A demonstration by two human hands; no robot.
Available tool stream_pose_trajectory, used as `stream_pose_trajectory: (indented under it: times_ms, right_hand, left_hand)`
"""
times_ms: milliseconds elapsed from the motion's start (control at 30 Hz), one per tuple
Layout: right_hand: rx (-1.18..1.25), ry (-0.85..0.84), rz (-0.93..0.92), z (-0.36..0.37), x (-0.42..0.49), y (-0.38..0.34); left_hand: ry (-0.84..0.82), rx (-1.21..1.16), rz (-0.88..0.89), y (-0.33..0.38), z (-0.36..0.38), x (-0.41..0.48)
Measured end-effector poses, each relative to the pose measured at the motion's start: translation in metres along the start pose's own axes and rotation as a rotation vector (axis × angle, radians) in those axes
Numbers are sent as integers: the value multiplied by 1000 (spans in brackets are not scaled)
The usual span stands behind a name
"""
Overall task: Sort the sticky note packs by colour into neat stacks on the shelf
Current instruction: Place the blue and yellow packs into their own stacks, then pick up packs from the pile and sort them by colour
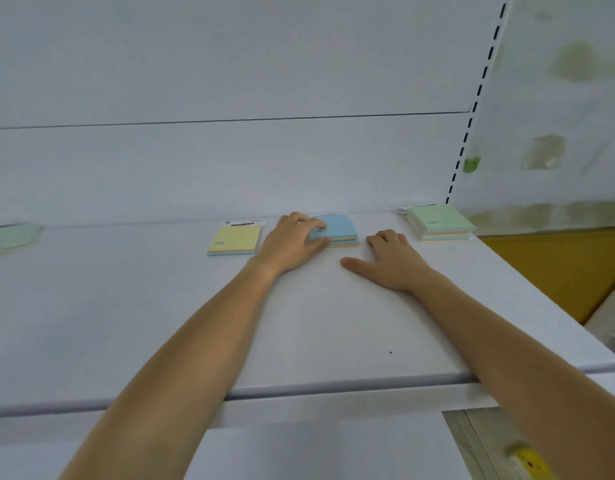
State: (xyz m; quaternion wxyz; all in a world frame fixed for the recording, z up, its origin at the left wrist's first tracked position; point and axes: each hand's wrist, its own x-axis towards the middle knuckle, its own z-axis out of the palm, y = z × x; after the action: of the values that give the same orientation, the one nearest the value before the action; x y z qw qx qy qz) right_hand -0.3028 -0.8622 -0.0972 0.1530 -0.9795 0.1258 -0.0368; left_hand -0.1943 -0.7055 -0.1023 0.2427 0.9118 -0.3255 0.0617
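- Fingers [313, 225] of my left hand [292, 244] curl over the top left corner of the blue-topped pack [339, 230], thumb against its near edge, so I read it as a pinch. My right hand [391, 259] rests on the board with its fingers [385, 237] loosely bent and thumb stretched left, holding nothing.
- Shelf [299, 334]: I see no bin or tray. This board bears everything, and the packs all lie flat along its rear, close to the back panel [230, 168].
- Green-topped stack [437, 221]: the tallest pile, at the right rear corner, to the right of my right hand, with pink and yellow layers showing at its side.
- Yellow-topped pack [235, 240]: just left of my left hand and apart from it, its header card toward the back panel.
- Blue-topped pack: it lies between my hands, beyond and right of the left palm. It is nearly square, so I judge no long axis matters. The left hand has it, while the right is just beside it, not touching.
- Green-topped pack [8, 237]: at the far left edge, blurred and well apart.
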Motion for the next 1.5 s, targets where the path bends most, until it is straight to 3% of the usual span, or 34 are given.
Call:
stream_pose_trajectory:
  times_ms: [233, 367, 500, 600, 967, 1267, 1500]
  right_hand:
    - [42, 75, -32, -2, -4, -1]
    - [-22, 204, -191, -9, -9, -11]
    - [-145, 140, -353, -6, -8, -47]
    - [-168, 25, -425, 1, -3, -94]
    - [-93, -110, -744, 88, -14, -348]
    - [54, -157, -752, 147, -6, -516]
    - [186, -83, -564, 173, 18, -575]
  left_hand:
    - [20, 127, -2, 6, -5, -5]
    - [87, 275, 75, 1, -36, -6]
    - [136, 375, 36, -23, -82, -15]
    - [148, 429, -17, -53, -109, -34]
    - [168, 530, -329, -243, -246, -153]
    - [208, 496, -562, -393, -324, -254]
    - [276, 370, -595, -453, -342, -279]
